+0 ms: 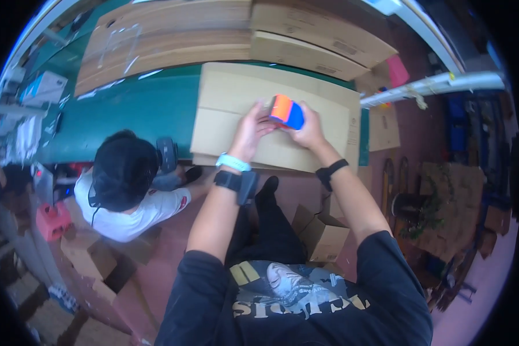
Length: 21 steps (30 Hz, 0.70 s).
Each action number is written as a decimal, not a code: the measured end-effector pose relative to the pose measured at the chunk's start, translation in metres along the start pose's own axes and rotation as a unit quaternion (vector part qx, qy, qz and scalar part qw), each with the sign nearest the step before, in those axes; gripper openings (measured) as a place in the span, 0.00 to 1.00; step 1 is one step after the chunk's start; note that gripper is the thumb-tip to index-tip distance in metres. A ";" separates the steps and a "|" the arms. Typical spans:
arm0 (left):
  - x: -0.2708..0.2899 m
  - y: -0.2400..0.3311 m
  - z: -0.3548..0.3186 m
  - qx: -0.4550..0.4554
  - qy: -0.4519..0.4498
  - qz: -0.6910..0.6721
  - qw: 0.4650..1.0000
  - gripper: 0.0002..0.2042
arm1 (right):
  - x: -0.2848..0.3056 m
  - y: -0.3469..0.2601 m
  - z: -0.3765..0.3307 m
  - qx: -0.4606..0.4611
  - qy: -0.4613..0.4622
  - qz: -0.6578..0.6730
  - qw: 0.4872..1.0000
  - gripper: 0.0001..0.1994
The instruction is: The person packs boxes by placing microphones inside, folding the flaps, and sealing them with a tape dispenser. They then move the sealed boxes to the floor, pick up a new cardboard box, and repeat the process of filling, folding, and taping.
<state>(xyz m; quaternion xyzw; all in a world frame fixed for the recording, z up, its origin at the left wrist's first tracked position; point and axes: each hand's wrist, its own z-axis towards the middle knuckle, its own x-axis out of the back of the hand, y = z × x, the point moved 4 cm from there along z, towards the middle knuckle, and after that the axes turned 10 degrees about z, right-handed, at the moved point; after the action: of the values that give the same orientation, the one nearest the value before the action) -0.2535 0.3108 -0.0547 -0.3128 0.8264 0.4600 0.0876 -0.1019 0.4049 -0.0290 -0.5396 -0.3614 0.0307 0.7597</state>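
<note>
A small orange-and-blue block (288,112) is held up between my two hands, above a flat cardboard box (225,132) on the green table. My left hand (250,130) has its fingers at the block's left side and underneath. On the other side, my right hand (309,128) grips the blue end, its fingers partly hidden behind the block. Motion blur hides the finer detail of the block's faces.
Behind the box lie a wooden board (167,43) and stacked flat cartons (305,52). To my left a person in a dark cap (124,167) sits close to the table. An open carton (320,233) stands on the floor near my legs, and a potted plant (412,207) is at the right.
</note>
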 end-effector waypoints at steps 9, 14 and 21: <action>-0.027 0.020 -0.007 -0.097 0.051 0.029 0.994 0.14 | 0.017 -0.024 -0.010 0.027 0.009 0.002 1.000 0.16; -0.021 0.046 -0.026 -0.204 0.221 0.243 0.922 0.15 | 0.025 -0.032 -0.003 0.046 -0.016 -0.042 0.998 0.16; 0.013 0.020 -0.006 -0.317 0.210 0.165 0.910 0.12 | 0.007 -0.055 -0.005 0.126 -0.045 -0.034 0.990 0.28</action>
<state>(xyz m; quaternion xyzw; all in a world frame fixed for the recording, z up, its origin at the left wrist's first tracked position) -0.2745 0.3078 -0.0426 -0.2724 0.6763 0.6293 -0.2689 -0.1126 0.3814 0.0199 -0.4248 -0.4064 0.0744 0.8055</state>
